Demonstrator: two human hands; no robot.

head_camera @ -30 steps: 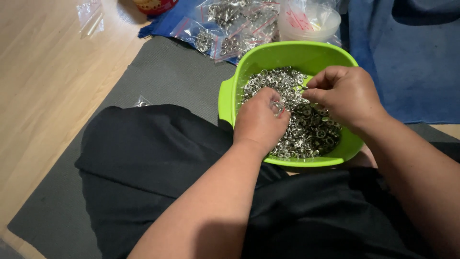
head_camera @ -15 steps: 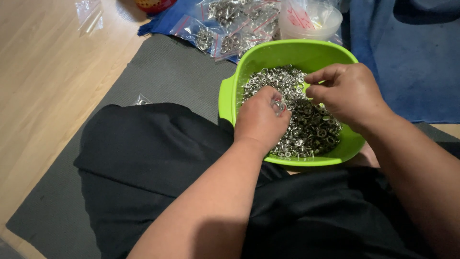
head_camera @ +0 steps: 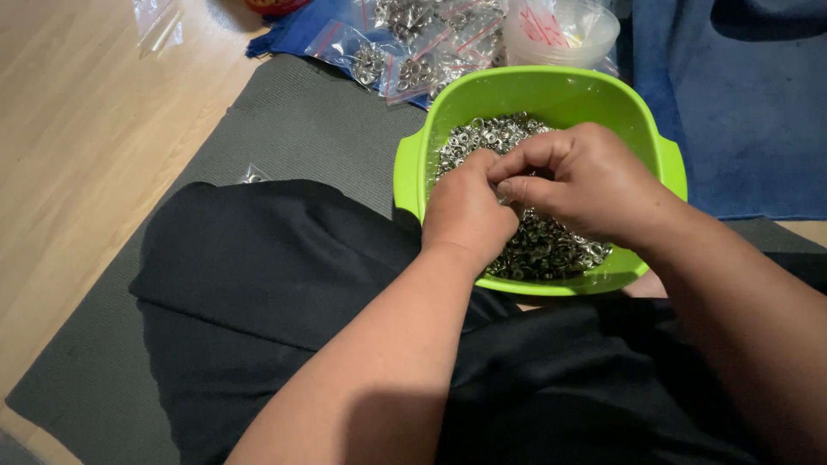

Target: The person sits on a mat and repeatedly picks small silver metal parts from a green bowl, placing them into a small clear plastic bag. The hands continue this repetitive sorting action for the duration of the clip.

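Both hands are meeting over the green bowl of small metal eyelets resting in the lap. Left hand and right hand are pinching together, contents hidden. Working low over the bowl is catching drops.

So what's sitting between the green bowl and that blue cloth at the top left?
In the head view, small clear zip bags of metal rings lie between the green bowl and the blue cloth, partly on the grey mat.
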